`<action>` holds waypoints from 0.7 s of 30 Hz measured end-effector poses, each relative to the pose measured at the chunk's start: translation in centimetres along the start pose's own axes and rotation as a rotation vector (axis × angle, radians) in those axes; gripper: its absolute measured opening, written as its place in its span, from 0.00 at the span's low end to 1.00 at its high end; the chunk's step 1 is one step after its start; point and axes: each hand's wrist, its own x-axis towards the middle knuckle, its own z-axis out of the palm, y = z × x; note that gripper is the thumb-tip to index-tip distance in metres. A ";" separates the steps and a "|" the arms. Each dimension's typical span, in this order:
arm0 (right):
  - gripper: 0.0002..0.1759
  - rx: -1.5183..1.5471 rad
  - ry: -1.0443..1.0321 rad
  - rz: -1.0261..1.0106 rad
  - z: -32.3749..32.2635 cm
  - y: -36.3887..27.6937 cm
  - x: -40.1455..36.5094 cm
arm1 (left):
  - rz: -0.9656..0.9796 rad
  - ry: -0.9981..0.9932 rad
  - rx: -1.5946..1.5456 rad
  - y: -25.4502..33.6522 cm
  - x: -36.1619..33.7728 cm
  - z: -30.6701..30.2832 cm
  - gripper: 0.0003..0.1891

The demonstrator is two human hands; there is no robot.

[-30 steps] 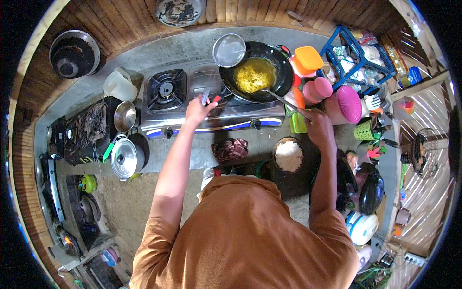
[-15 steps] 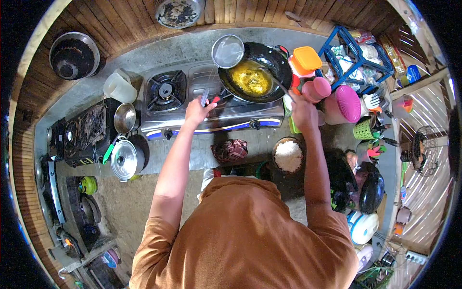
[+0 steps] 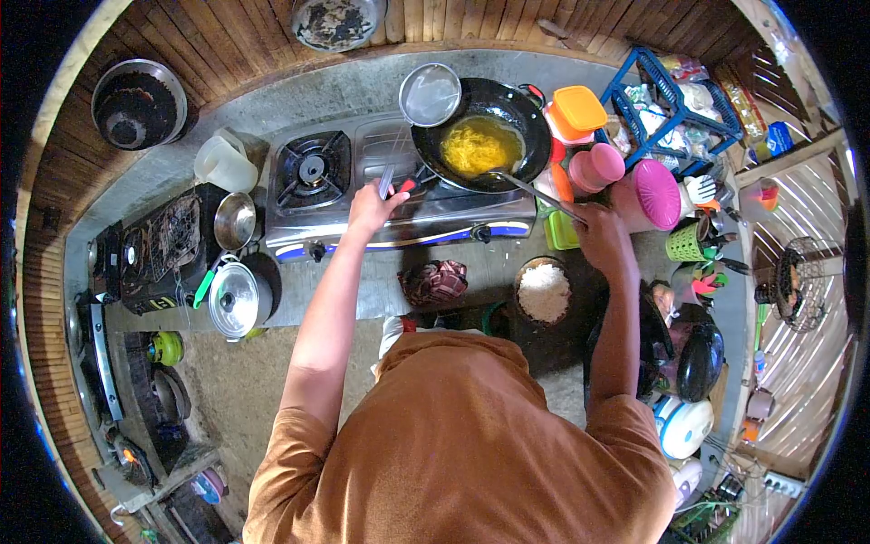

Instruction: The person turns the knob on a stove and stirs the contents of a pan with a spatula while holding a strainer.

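A black wok (image 3: 530, 122) with yellow oil and frothy yellow food (image 3: 476, 147) sits on the right burner of the steel gas stove (image 3: 362, 227). My right hand (image 3: 603, 236) is closed on the handle of a metal spatula (image 3: 544, 194), whose head rests in the wok near its front rim. Near the middle of the stove, my left hand (image 3: 373, 207) is closed round the handle of a round strainer (image 3: 430, 95), which lies over the wok's left edge. The wok's red and black handle (image 3: 406, 186) is right beside my left fingers.
A bowl of white grains (image 3: 544, 292) and a checked cloth (image 3: 434, 283) lie before the stove. Pink canisters (image 3: 654, 194), an orange-lidded box (image 3: 578, 111) and a blue rack (image 3: 675, 113) stand right. A lidded pot (image 3: 237, 301) and a small pan (image 3: 236, 222) are left.
My right hand has moved right and toward me with the spatula. The spatula head now sits lower in the wok, and the yellow food has shifted. My left hand has hardly moved.
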 end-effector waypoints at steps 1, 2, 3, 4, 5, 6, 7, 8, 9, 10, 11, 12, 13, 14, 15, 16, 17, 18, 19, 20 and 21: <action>0.24 -0.034 -0.056 0.033 0.8 -0.8 0.4 | 0.006 0.000 0.007 0.1 -0.1 0.0 0.23; 0.24 -0.069 -0.113 0.066 1.6 -1.7 0.9 | 0.005 0.001 0.008 0.2 -0.1 -0.1 0.23; 0.24 -0.069 -0.112 0.064 2.2 -2.6 1.3 | 0.009 0.004 -0.003 0.2 -0.2 0.0 0.23; 0.23 0.021 -0.102 0.042 2.8 -3.6 1.7 | 0.012 0.008 -0.014 0.1 -0.2 0.0 0.22; 0.23 0.111 -0.093 0.021 3.5 -4.4 2.1 | 0.011 0.008 -0.014 0.1 -0.2 0.0 0.22; 0.23 0.112 -0.093 0.021 4.3 -4.9 2.6 | 0.003 0.005 -0.028 0.1 -0.1 0.0 0.24; 0.23 0.051 -0.052 -0.015 5.4 -5.2 3.2 | -0.005 0.003 -0.042 0.0 -0.1 0.0 0.25; 0.22 -0.010 -0.011 -0.050 6.3 -5.3 3.8 | -0.004 0.004 -0.042 0.0 -0.1 0.1 0.25; 0.22 -0.010 -0.010 -0.050 7.2 -5.3 4.5 | 0.002 0.008 -0.030 -0.1 0.0 0.1 0.24; 0.22 -0.028 0.019 -0.039 8.0 -5.3 5.3 | 0.010 0.012 -0.017 -0.4 0.2 0.3 0.22; 0.22 -0.045 0.048 -0.027 8.6 -5.0 5.9 | 0.012 0.012 -0.017 -0.7 0.3 0.5 0.22; 0.22 -0.046 0.050 -0.026 9.0 -4.6 6.5 | 0.067 0.066 0.029 -1.0 0.4 0.7 0.22; 0.21 -0.043 0.083 -0.022 9.2 -4.0 7.1 | 0.122 0.120 0.075 -1.3 0.5 0.9 0.22; 0.20 -0.040 0.116 -0.018 9.3 -3.5 7.5 | 0.122 0.121 0.076 -1.6 0.7 1.1 0.22; 0.19 -0.030 0.075 0.035 8.4 -3.3 7.7 | 0.071 0.075 0.025 -1.2 0.5 0.9 0.22; 0.19 -0.030 0.075 0.035 8.2 -2.8 7.8 | 0.020 0.029 -0.027 -0.9 0.4 0.6 0.22; 0.19 0.005 0.093 0.070 7.9 -2.1 7.9 | 0.020 0.029 -0.028 -0.6 0.2 0.4 0.22; 0.19 0.039 0.111 0.105 7.5 -1.2 8.0 | 0.011 0.017 -0.035 -0.4 0.1 0.3 0.22; 0.19 0.038 0.110 0.105 8.0 1.0 8.3 | 0.003 0.006 -0.043 -0.2 0.0 0.2 0.22; 0.20 0.033 0.187 0.064 9.2 4.0 8.9 | 0.002 0.006 -0.043 -0.1 -0.1 0.1 0.22; 0.20 0.029 0.264 0.023 9.9 6.0 9.4 | -0.007 -0.008 -0.052 0.0 -0.1 0.0 0.22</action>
